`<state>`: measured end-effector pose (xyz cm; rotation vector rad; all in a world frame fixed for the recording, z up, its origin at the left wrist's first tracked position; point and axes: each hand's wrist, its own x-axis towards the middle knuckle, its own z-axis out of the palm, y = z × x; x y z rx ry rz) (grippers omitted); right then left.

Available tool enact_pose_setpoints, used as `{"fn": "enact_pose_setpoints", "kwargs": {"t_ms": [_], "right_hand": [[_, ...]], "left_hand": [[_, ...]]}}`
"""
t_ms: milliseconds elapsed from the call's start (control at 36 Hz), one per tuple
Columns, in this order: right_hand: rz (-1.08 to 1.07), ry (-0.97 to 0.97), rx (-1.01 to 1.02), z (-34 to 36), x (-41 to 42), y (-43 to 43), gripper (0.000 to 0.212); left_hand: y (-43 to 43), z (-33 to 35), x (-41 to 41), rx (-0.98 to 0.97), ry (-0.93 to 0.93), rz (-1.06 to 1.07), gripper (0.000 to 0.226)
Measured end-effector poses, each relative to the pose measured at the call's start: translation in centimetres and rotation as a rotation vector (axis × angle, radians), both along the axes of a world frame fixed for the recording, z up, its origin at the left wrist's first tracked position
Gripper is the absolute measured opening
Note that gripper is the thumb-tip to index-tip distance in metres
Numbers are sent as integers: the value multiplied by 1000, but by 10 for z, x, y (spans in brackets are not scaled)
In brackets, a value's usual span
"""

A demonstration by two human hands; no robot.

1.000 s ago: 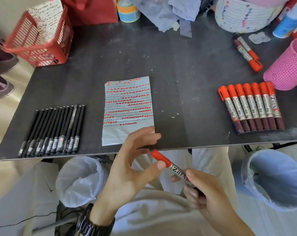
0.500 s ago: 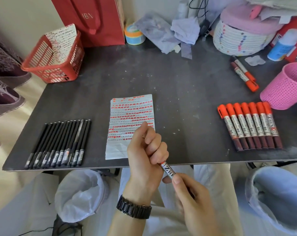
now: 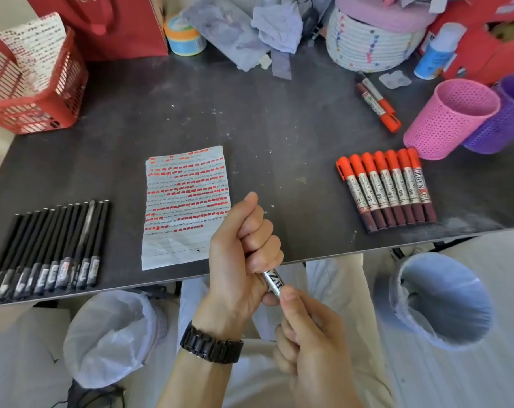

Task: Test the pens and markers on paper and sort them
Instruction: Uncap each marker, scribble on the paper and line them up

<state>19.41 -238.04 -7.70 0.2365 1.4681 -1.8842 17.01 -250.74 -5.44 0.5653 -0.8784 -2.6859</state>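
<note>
Clenching marker far end inside left hand grip; pinching near barrel with right hand; slanting lengthwise far-left to near-right.

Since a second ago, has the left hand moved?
Yes. The left hand was open beside the orange cap of the marker; now it grips that cap end, still near the lower right corner of the paper.

Paper streaked orange, black pens rowed left, seven orange markers rowed right, one marker held nearest
</note>
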Motion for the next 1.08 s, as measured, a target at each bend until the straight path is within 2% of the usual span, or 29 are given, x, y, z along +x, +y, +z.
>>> {"fn": "enact_pose_setpoints", "kwargs": {"t_ms": [111, 167, 222, 250, 306, 361, 417, 472, 528, 611, 639, 694, 778, 889, 1000, 1083], "right_hand": [[5, -61, -65, 5, -18, 1, 36], [5, -106, -116, 6, -31, 2, 37], [-6, -89, -135, 8, -46, 2, 37], [-13, -70, -131, 9, -53, 2, 37], [-15, -50, -110, 9, -65, 2, 34], [20, -34, -81, 9, -75, 3, 34], [56, -5, -31, 8, -81, 6, 36], [54, 73, 30, 5, -85, 8, 36], [32, 260, 162, 1, -90, 11, 31], [-1, 556, 392, -5, -97, 14, 8], [3, 605, 435, -5, -99, 15, 6], [56, 682, 517, -7, -104, 17, 15], [71, 827, 614, -7, -115, 20, 15], [-86, 951, 686, -1, -144, 33, 18], [-253, 1058, 885, 4, -191, 64, 11], [-246, 1040, 1033, 1, -224, 85, 16]], "left_hand": [[-5, 4, -10, -106, 5, -42, 46], [-6, 4, -12, -202, 0, -62, 32], [-3, 3, -10, -407, -36, -79, 9], [0, 2, -8, -532, -65, -84, 12], [2, -4, -5, -695, -74, -126, 41], [1, -5, -7, -736, -68, -153, 55], [-2, -3, -13, -778, -82, -154, 57], [-5, -2, -19, -832, -104, -164, 55], [-7, -2, -28, -930, -150, -179, 49], [-13, -6, -43, -1075, -221, -210, 41], [-15, -7, -48, -1090, -227, -218, 40], [-18, -9, -59, -1041, -228, -240, 41], [-24, -12, -77, -769, -227, -240, 45], [-38, -15, -99, -646, -268, -219, 37], [-45, -19, -121, -808, -309, -319, 33], [-43, -24, -137, -996, -365, -404, 35]]}}
